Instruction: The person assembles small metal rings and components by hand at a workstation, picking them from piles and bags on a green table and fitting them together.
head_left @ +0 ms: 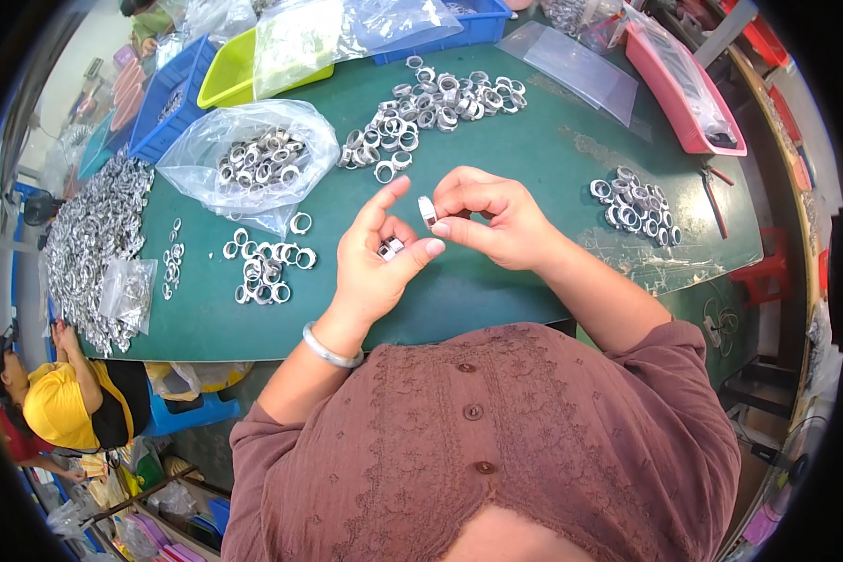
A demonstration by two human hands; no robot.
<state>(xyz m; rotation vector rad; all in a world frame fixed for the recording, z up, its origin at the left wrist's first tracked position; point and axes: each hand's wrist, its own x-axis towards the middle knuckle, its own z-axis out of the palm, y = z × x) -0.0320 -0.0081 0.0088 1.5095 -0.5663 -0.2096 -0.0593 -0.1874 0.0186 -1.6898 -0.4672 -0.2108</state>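
Observation:
Between the thumb and fingers of my right hand (498,221) is a silver metal ring (428,211), seen from its side. My left hand (370,267) is half curled just left of it, and more small metal rings (391,247) rest in its palm under the bent fingers. The left index finger and thumb stretch toward the held ring. Beyond my hands, a long pile of silver rings (440,98) lies on the green table (496,300). Smaller groups of rings lie to the left (264,267) and to the right (635,206).
An open plastic bag of rings (248,164) and a large heap of metal parts (94,248) fill the left side. Blue (164,103), lime (229,70) and pink bins (684,94) stand along the far edges. Red-handled pliers (715,201) lie at right. A person in yellow (66,407) works at lower left.

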